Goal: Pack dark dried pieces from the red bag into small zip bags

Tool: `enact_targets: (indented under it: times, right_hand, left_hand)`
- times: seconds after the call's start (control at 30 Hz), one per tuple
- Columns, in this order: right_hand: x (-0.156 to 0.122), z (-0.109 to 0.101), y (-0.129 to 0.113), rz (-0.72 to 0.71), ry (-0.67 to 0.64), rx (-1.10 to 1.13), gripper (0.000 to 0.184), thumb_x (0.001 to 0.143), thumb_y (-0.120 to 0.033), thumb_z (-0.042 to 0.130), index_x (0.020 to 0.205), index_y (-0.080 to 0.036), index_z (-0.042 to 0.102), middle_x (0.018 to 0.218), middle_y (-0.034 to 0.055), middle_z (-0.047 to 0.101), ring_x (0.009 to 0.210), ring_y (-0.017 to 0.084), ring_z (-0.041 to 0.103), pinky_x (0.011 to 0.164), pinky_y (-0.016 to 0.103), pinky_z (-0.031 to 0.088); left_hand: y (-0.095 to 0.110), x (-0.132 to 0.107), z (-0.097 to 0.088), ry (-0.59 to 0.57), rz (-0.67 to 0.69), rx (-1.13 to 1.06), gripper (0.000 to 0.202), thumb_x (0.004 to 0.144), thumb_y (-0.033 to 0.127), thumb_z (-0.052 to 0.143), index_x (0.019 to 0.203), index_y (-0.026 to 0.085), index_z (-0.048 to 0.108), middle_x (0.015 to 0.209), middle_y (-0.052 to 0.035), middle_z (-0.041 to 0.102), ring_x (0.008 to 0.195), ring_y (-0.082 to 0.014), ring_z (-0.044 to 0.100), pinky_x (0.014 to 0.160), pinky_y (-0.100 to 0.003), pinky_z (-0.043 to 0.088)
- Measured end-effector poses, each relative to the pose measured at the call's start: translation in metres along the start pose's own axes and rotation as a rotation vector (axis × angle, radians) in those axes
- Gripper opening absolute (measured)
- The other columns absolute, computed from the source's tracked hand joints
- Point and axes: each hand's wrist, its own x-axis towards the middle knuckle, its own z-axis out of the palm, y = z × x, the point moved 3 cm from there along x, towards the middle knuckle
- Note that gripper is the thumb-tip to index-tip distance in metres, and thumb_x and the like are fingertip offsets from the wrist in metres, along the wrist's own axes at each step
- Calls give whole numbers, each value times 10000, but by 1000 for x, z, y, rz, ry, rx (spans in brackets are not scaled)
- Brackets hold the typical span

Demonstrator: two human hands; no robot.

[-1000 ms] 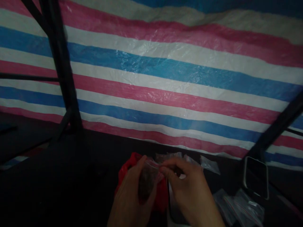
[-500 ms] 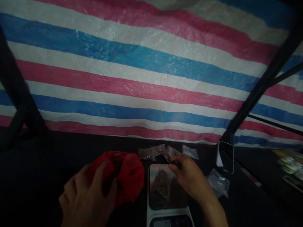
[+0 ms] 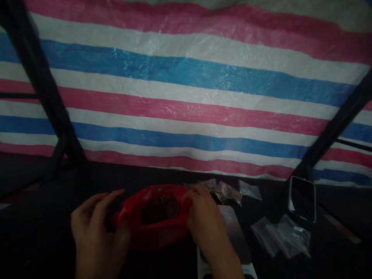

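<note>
A red plastic bag stands with its mouth spread wide, and dark brown bits show inside. My left hand grips its left rim, fingers curled over the edge and thumb in front. On the opposite side, the rim is pinched in my right hand. My right forearm crosses over a white kitchen scale and covers much of it; what lies on its platform is mostly hidden. Behind the scale lie several small filled zip bags, partly blocked by my right hand.
Flat clear zip bags lie right of the scale, and another clear bag lies farther back. A phone leans by a dark frame post. Striped plastic sheeting hangs behind the black table.
My right hand has come left from beside the scale and taken the red bag's right rim. The bag's mouth is now wider. The view has swung left.
</note>
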Motion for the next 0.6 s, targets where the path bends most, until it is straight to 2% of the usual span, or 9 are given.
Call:
enact_targets:
  times: [0.1,0.13,0.17,0.27,0.33,0.4,0.5,0.57,0.6]
  right_hand:
    - [-2,4,3,39,-66,-94,534,824,70,437,1109,-200,798,1252,124,719,1235,326,636,1060,454,502]
    - [-2,6,3,46,-80,-118,537,828,66,437,1125,-194,801,1266,130,719,1243,335,633,1068,465,499]
    - [-3,8,2,51,-90,-137,541,830,66,435,1139,-184,801,1280,138,716,1253,343,629,1082,479,490]
    - [-5,8,2,65,-93,-133,537,852,55,438,1187,-169,791,1304,153,705,1281,359,609,1128,533,445]
    - [-7,0,3,38,-98,-44,511,894,18,467,1227,-214,777,1331,125,693,1303,334,593,1168,559,397]
    - [-10,-17,7,-33,-99,119,431,950,-77,541,1279,-265,748,1381,83,671,1338,281,572,1207,529,359]
    - [-14,-51,25,-75,-21,333,337,988,-284,632,1315,-271,715,1381,58,679,1309,220,589,1171,422,414]
    - [-18,-72,46,3,100,317,294,997,-320,615,1253,-241,735,1288,70,724,1200,223,644,1086,397,476]
    - [-20,-79,57,55,138,251,269,996,-306,607,1210,-225,749,1241,79,741,1156,234,661,1059,401,484]
  left_hand:
    - [-6,-8,14,-335,329,79,582,753,131,510,1227,364,755,1464,-78,664,1386,-410,579,1068,-639,512]
    - [-10,-11,17,-408,386,125,591,740,115,493,1175,383,790,1436,-68,707,1387,-423,590,1058,-671,504]
    - [-15,-12,19,-428,398,175,573,742,113,480,1127,372,816,1399,-78,739,1386,-443,595,1040,-700,501]
    - [-31,-8,18,-364,305,241,468,806,165,462,1059,296,834,1357,-134,761,1395,-471,586,1013,-726,512]
    - [-38,-5,18,-355,246,171,415,820,208,491,1063,303,814,1411,-121,730,1412,-441,580,1076,-704,496]
    - [-38,-4,19,-348,197,50,397,814,247,537,1120,322,778,1497,-95,666,1421,-410,578,1138,-668,473]
    - [-22,-7,15,-326,187,-76,433,853,255,545,1258,313,685,1586,-71,566,1479,-396,510,1203,-653,415]
    - [-6,-11,8,-267,239,-65,441,901,240,514,1326,307,609,1620,-61,509,1538,-412,413,1229,-697,343]
    - [2,-12,3,-191,278,-58,427,907,244,515,1322,307,593,1613,-62,507,1544,-426,393,1224,-719,330]
